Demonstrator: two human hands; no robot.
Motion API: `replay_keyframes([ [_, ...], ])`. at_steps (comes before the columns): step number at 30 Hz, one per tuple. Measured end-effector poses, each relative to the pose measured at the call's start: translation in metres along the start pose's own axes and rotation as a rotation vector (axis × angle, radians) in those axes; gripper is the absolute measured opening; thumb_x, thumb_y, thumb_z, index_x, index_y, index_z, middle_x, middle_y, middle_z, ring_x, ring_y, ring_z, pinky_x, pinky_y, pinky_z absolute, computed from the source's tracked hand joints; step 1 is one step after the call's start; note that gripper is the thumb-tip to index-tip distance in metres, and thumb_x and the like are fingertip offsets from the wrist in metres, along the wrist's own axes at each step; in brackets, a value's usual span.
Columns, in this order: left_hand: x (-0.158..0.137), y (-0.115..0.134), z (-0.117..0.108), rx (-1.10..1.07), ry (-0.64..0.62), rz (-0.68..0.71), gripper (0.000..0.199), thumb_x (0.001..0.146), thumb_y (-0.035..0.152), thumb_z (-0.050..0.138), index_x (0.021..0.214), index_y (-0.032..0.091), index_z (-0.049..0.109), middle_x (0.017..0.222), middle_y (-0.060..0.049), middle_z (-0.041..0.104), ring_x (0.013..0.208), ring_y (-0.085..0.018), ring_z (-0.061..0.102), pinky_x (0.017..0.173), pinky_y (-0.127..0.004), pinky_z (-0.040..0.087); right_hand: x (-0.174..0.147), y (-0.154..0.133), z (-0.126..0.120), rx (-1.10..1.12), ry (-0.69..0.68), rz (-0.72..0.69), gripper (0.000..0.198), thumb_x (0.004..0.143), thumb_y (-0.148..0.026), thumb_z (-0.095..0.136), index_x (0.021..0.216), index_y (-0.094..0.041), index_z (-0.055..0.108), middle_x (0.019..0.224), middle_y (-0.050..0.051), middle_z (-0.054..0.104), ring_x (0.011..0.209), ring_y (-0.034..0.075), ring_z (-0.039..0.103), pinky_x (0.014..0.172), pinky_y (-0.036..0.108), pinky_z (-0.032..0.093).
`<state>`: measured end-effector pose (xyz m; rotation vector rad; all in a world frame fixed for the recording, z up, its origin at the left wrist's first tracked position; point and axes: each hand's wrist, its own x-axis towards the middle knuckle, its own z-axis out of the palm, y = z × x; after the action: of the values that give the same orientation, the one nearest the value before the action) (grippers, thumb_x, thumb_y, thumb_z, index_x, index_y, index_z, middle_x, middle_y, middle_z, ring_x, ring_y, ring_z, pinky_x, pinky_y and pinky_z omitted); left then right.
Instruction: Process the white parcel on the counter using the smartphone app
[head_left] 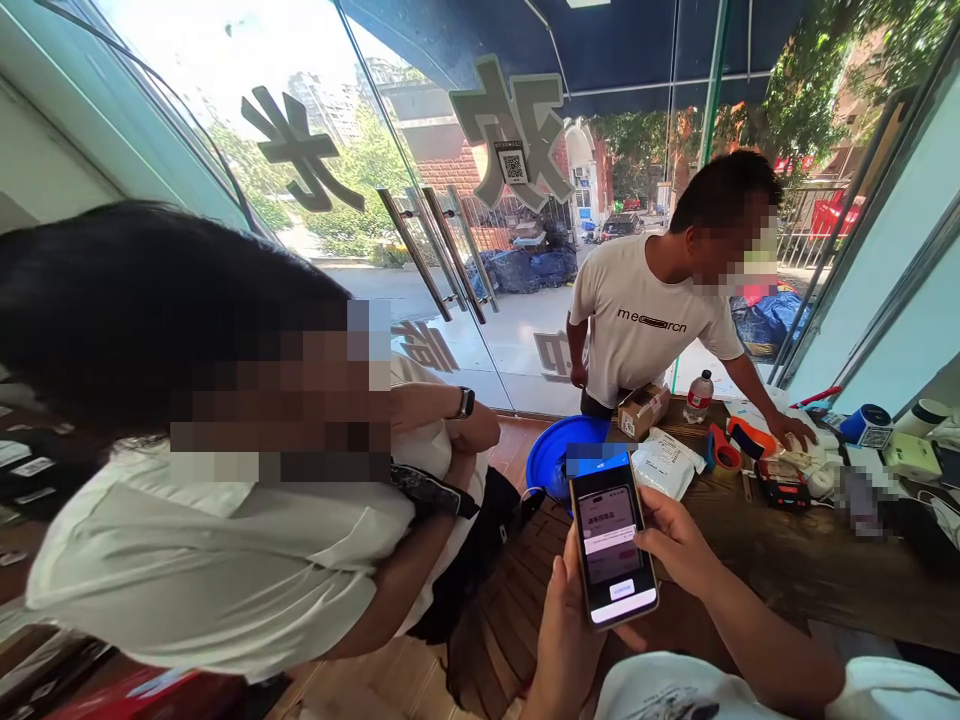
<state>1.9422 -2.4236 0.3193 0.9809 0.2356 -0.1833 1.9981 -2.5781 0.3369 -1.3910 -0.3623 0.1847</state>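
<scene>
While both hands [566, 622] [680, 545] curl half-closed, they hold a phone [613, 560].

Bright daylight streaming thru clear glass doors [519, 245] w/ long steel handles [454, 255], reddish-brn plank flr [513, 442], dark-brn wooden tbl [787, 580].

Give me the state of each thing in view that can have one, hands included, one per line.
Phone: upright in hand, screen lit
Left hand: gripping the phone
Right hand: at the phone's right edge, thumb over the screen
Bottle: standing, capped
Cardboard box: appears closed
White parcel: lying down; sealing unclear
Blue tub: open-topped
Glass doors: appear shut
Watch: worn, face dark
</scene>
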Motion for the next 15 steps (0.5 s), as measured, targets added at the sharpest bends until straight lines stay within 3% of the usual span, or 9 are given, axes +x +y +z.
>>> replay_keyframes([
  [7, 0.006, -0.007, -0.005, -0.16, -0.052, -0.076, 0.085, 0.076, 0.075, 0.067, 0.147, 0.03, 0.058, 0.141, -0.009, 0.065, 0.128, -0.041, 0.059, 0.099, -0.05, 0.058, 0.002, 0.001, -0.001, 0.025, 0.022, 0.022, 0.025, 0.071, -0.027, 0.056, 0.09, -0.021, 0.071, 0.083, 0.001, 0.064, 0.079, 0.02, 0.055, 0.073, 0.029, 0.044],
  [12, 0.003, -0.008, 0.003, -0.151, -0.015, -0.109, 0.086, 0.088, 0.071, 0.053, 0.16, 0.027, 0.037, 0.143, -0.011, 0.063, 0.128, -0.04, 0.06, 0.097, -0.051, 0.06, 0.001, 0.005, -0.002, 0.018, 0.026, 0.012, 0.029, 0.072, -0.027, 0.056, 0.095, -0.021, 0.072, 0.086, 0.001, 0.067, 0.08, 0.02, 0.056, 0.074, 0.029, 0.045],
  [15, -0.002, -0.006, 0.012, -0.183, 0.073, -0.098, 0.076, 0.091, 0.066, 0.049, 0.157, 0.028, 0.044, 0.143, -0.009, 0.064, 0.13, -0.04, 0.059, 0.095, -0.05, 0.061, 0.0, 0.007, -0.003, 0.028, 0.021, 0.017, 0.03, 0.073, -0.025, 0.056, 0.097, -0.021, 0.072, 0.089, 0.001, 0.067, 0.082, 0.02, 0.057, 0.077, 0.029, 0.045],
])
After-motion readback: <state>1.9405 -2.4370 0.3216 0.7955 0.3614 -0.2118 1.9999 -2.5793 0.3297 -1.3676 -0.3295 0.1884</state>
